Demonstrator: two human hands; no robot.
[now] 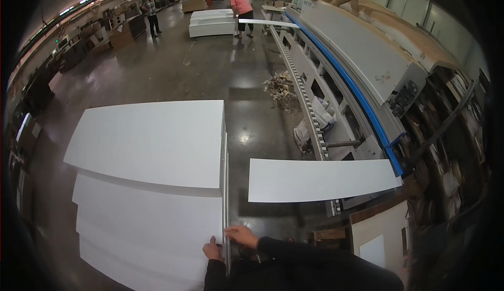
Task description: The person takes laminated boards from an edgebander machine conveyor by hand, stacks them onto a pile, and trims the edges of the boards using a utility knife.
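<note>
In front of me lies a near stack of white panels (147, 228), their right-hand edges roughly in line. My left hand (212, 250) rests at the right edge of the top panel, its fingers closed on that edge. Just to the right, my right hand (242, 236) reaches in with bent fingers closed at the same edge, its fingertips against the panel sides. Both hands are close together but apart. The undersides of the fingers are hidden.
Beyond is a taller white panel stack (152, 144). To the right, a white panel (320, 181) juts from a long machine with a blue strip (346, 81). Scraps (282, 89) lie beside it. A person in a pink shirt (241, 3) bends at a far stack (211, 27).
</note>
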